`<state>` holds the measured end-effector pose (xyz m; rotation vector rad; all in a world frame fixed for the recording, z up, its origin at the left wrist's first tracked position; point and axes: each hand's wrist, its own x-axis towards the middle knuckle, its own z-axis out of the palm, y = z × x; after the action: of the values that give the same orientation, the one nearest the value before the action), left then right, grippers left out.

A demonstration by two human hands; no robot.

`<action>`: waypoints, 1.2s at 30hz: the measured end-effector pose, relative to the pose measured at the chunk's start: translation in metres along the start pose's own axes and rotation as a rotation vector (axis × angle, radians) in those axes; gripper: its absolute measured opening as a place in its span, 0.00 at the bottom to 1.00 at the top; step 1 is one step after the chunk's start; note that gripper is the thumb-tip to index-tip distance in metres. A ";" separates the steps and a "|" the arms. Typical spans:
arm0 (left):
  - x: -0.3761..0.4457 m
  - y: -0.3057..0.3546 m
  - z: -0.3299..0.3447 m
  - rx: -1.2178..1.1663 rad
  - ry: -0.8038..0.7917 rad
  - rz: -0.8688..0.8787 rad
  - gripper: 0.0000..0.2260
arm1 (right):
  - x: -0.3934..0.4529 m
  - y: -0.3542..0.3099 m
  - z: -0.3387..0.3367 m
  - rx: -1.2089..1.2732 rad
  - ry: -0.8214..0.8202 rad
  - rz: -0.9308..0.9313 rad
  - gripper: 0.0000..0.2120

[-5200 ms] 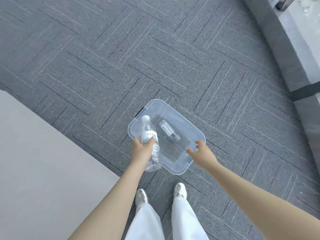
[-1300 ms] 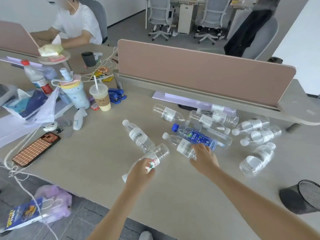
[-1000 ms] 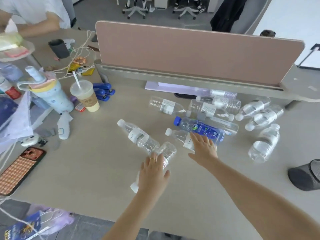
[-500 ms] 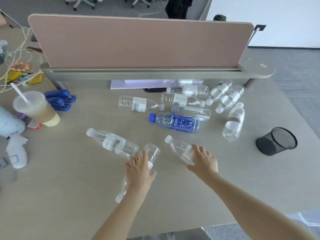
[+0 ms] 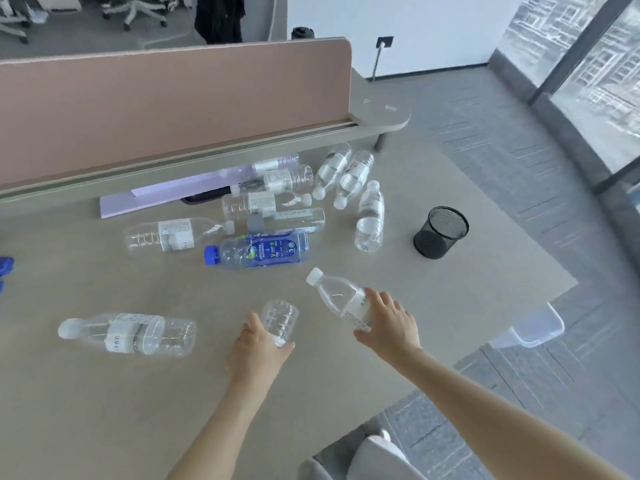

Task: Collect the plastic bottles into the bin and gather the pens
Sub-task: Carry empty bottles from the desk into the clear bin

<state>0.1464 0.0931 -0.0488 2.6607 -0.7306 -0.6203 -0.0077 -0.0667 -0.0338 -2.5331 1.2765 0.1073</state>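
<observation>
Both bottles up off the tabletop (image 5: 104,410) now, versus half a second back when both lay flat under the palms. Left hand (image 5: 258,351) wrapped around one clear bottle (image 5: 280,322), base end tipped up toward the mesh cup (image 5: 440,232); right hand (image 5: 389,325) curled round the body of a second bottle (image 5: 341,299), cap pointing away from the cup. So: two more picked, next stop probably the bin (image 5: 535,329), sitting on the floor past the tabletop corner, on the near side of the cup. Still plenty left though: one clear bottle (image 5: 128,332) lying far from the cup near the left hand, a blue-label one (image 5: 259,252) between that and the cup, plus a heap beside the cup against the divider (image 5: 166,109). Hard to call: bin mostly cut off by the tabletop edge, contents not visible. Cap end of the left bottle hidden under the palm. No pens spotted anywhere; cup looks empty but mesh too dark to be sure.
</observation>
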 end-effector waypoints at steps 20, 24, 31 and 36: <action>-0.159 0.306 0.110 -0.499 -0.583 0.318 0.14 | -0.140 0.302 -0.087 0.127 0.214 0.450 0.35; -0.202 0.368 0.143 -0.644 -0.764 0.135 0.17 | -0.163 0.371 -0.108 0.147 0.267 0.501 0.34; -0.242 0.450 0.197 -0.767 -1.085 -0.057 0.22 | -0.192 0.470 -0.134 0.162 0.365 0.636 0.35; -0.240 0.499 0.226 -0.731 -1.145 -0.069 0.16 | -0.189 0.514 -0.138 0.211 0.370 0.704 0.36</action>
<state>-0.3517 -0.2269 0.0344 1.5000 -0.4746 -2.0023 -0.5400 -0.2496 0.0158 -1.8761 2.1432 -0.3431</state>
